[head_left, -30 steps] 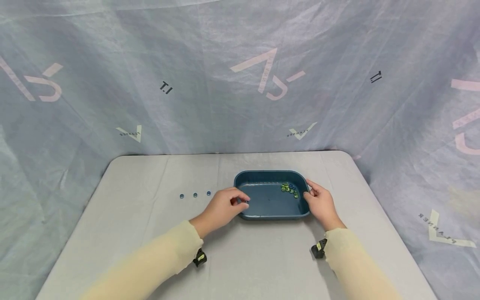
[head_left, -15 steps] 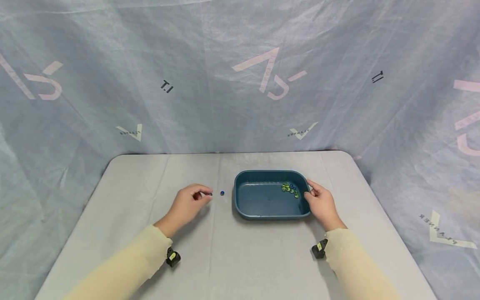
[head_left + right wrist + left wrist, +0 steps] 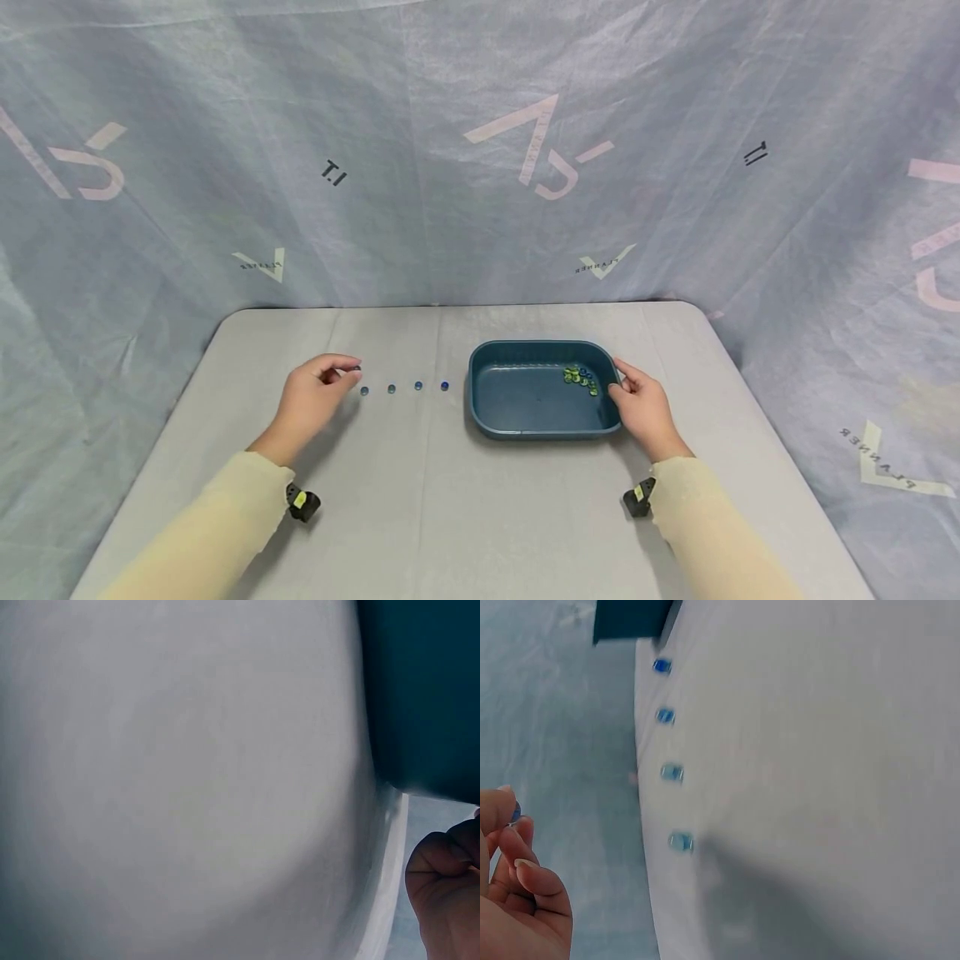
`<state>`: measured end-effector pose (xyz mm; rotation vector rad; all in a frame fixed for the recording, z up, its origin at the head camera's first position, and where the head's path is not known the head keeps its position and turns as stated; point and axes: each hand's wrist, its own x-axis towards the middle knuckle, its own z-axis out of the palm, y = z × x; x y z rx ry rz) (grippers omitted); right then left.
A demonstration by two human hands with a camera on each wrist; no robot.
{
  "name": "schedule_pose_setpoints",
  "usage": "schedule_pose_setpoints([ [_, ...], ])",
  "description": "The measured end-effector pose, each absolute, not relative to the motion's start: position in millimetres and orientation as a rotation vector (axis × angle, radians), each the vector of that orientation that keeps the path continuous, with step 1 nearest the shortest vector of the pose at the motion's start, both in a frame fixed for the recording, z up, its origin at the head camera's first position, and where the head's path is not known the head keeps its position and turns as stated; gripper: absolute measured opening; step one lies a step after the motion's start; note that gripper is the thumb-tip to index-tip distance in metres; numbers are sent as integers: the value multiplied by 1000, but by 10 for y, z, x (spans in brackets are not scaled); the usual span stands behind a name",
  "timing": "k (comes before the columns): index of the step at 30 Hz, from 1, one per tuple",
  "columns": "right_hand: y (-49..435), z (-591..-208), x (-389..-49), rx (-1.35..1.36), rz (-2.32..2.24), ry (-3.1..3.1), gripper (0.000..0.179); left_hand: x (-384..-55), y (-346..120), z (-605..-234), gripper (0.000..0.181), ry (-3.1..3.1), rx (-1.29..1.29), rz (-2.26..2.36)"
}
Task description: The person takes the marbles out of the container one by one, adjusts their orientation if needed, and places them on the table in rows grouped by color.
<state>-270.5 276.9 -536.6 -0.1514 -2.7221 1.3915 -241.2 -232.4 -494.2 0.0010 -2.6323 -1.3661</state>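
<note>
My left hand pinches a small blue glass marble between thumb and fingertips, raised above the table at the left end of a row of marbles. That row holds several marbles, from a pale blue one nearest the hand to a deep blue one nearest the tray. The dark teal tray stands right of centre. My right hand grips its right rim, thumb at the inner side and fingers outside. Several green and blue marbles lie together inside, toward the tray's right end.
A pale cloth covers the table. Grey fabric with printed marks hangs behind and at both sides. The table's left edge shows beyond the marble row in the left wrist view.
From the tray's left edge, my left hand has travelled left over the row, carrying the marble to its far end. The row's marbles are uncovered again. My right hand and the tray stay put.
</note>
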Motion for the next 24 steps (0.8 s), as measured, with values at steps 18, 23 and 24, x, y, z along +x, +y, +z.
schedule_pose_setpoints([
  [18,2778,-5370,-2707,-155,1385,-2723,51,-2442,-2673,-5056,22,-2547,190,-1336],
  [23,2769,-5369,-2709,-155,1376,-2724,51,-2487,-2686,-5263,21,-2578,267,-1376],
  [24,2766,-5368,-2710,-154,1375,-2724,51,-2494,-2685,-5300,20,-2583,282,-1388],
])
